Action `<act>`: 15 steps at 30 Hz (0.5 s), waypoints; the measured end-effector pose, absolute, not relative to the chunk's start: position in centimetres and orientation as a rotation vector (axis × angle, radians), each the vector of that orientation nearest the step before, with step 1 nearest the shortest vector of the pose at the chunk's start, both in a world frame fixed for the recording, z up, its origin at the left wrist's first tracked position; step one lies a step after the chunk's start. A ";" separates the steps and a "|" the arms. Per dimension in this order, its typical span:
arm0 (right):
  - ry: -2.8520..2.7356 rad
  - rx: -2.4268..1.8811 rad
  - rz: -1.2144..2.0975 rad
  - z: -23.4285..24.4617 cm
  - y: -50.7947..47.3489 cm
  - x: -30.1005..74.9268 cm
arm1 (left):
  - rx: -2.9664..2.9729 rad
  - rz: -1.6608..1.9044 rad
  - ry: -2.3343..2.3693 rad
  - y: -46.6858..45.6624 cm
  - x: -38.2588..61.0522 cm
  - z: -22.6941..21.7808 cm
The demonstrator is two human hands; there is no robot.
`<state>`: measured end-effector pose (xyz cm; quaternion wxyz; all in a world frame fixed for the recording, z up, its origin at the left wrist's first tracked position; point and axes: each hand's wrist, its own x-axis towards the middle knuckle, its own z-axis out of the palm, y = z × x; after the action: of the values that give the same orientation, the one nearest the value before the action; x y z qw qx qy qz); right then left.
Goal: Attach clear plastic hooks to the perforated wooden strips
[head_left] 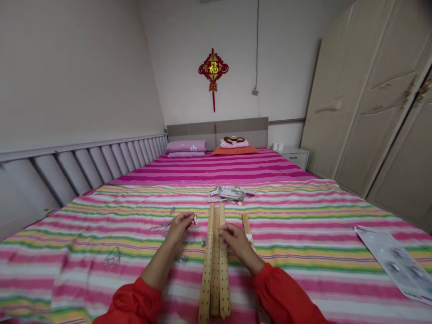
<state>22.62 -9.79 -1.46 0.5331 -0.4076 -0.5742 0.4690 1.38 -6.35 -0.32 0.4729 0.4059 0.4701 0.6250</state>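
My left hand [178, 229] pinches a small pale metal piece with dark holes [195, 220] between thumb and fingers, left of the wooden strips. Long wooden strips with rows of small holes [215, 270] lie side by side, pointing away from me. Over the far half of the right strip is my right hand [234, 238], its thumb and fingertips drawn together. Whatever may be between them is too small to make out. Another wooden strip [245, 220] lies partly hidden behind that hand and arm. A small metal bit [203, 243] rests beside the left strip.
A clear plastic bag of parts [229, 193] lies beyond the strips. Thin clear plastic scraps [165, 227] are near my left hand, with another crumpled one [114, 256] farther left. A clear blister sheet [393, 263] is at the right. The striped bedspread [303, 225] lies underneath.
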 end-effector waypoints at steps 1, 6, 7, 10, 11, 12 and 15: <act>-1.381 -0.967 1.110 -1.4 -9.3 21.4 | 1.031 1.524 1.159 -6.5 1.4 -0.5; -1.405 -0.946 1.057 -1.9 -7.3 16.9 | 1.203 1.452 1.164 -7.3 1.6 -1.7; -1.407 -0.948 1.050 -2.0 -7.0 16.4 | 1.227 1.431 1.163 -7.4 1.6 -1.9; -1.415 -0.950 1.037 -2.4 -6.7 15.4 | 1.254 1.399 1.161 -7.7 1.6 -2.4; -1.418 -0.950 1.037 -2.6 -6.7 15.3 | 1.253 1.396 1.162 -7.8 1.6 -2.4; -1.420 -0.950 1.038 -2.7 -6.7 15.3 | 1.249 1.395 1.171 -7.9 1.6 -2.5; -1.408 -0.954 1.050 -3.4 -6.6 15.4 | 1.244 1.385 1.245 -8.2 1.5 -2.6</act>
<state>15.42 -6.58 -3.36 0.5408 -0.4016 -0.5926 0.4417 1.50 -8.17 -2.57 0.4357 0.4999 0.5004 0.5566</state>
